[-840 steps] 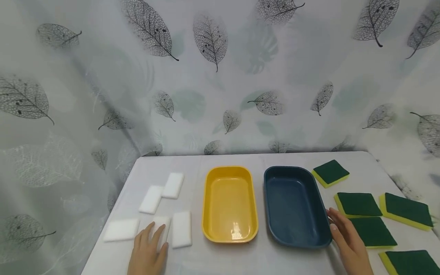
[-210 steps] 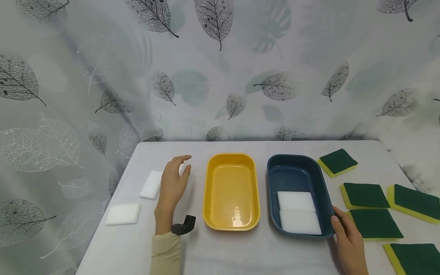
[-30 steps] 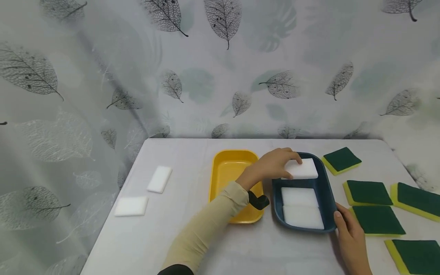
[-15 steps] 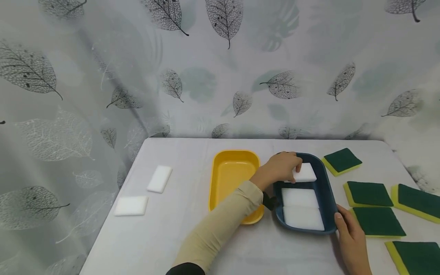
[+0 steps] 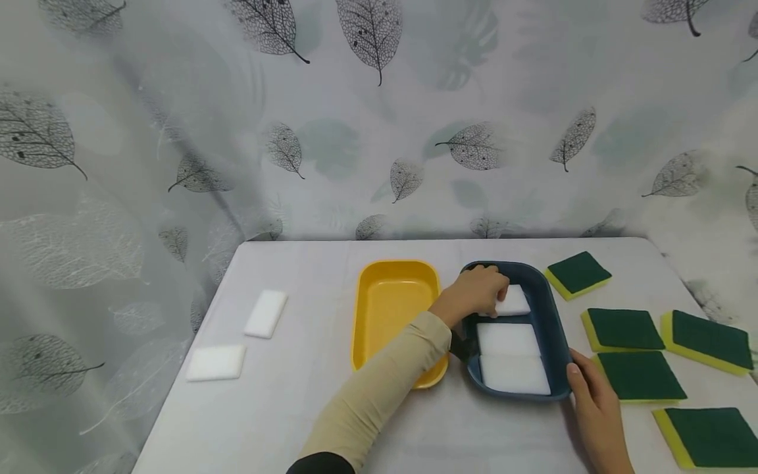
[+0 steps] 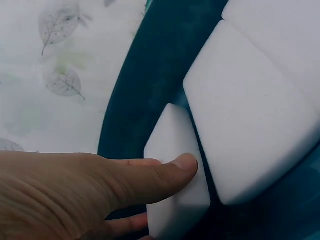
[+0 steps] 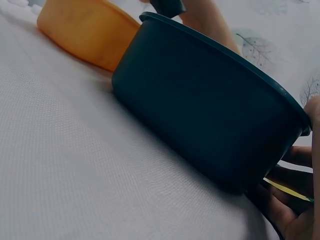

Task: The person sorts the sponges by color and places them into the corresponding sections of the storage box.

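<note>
My left hand (image 5: 476,289) pinches a white foam sponge (image 5: 514,301) in the far end of the dark blue tray (image 5: 553,336). In the left wrist view the thumb presses one face of that white sponge (image 6: 172,145), which sits tilted beside another white sponge (image 6: 250,110); the fingers behind it are partly hidden. Two white sponges (image 5: 512,359) lie flat side by side in the tray's near half. At the near right corner my right hand (image 5: 595,408) grips the tray, its thumb at the rim and fingers against the outer wall (image 7: 200,100).
The yellow tray (image 5: 379,316) stands left of the blue one, partly under my left forearm. Two white sponges (image 5: 265,314) lie at the table's left. Several green and yellow scouring sponges (image 5: 636,375) lie on the right. A leaf-patterned curtain (image 5: 379,131) hangs behind the table.
Over the last second my left hand has lowered the white sponge into the blue tray's far end. Since the oldest frame, white sponges have gone from the table into that tray.
</note>
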The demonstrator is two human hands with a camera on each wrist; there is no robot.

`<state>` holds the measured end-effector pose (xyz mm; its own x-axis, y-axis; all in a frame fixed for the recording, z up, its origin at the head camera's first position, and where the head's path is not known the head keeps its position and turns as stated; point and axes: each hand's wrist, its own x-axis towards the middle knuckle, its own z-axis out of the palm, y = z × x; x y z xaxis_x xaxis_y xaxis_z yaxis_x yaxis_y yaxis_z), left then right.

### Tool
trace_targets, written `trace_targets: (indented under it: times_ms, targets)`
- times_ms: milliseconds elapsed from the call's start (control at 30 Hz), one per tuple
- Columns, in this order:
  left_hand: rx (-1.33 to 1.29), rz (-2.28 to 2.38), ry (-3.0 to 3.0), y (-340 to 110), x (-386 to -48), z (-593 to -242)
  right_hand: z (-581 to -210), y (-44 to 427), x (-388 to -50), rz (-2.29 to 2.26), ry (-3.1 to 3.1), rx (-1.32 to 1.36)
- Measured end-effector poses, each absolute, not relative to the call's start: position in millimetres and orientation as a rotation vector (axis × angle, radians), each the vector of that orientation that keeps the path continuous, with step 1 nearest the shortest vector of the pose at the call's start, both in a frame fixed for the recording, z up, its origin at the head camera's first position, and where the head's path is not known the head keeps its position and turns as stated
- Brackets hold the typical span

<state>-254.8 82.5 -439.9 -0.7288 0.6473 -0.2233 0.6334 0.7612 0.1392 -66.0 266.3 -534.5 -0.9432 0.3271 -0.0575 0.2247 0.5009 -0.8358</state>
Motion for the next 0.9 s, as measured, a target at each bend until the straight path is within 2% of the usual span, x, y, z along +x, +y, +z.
trace_targets:
  times_ms: [900]
  targets:
    - [1.099,0.185,2.577,82,-264,-453,-534,265,-69,1.444,-2.618,-0.507]
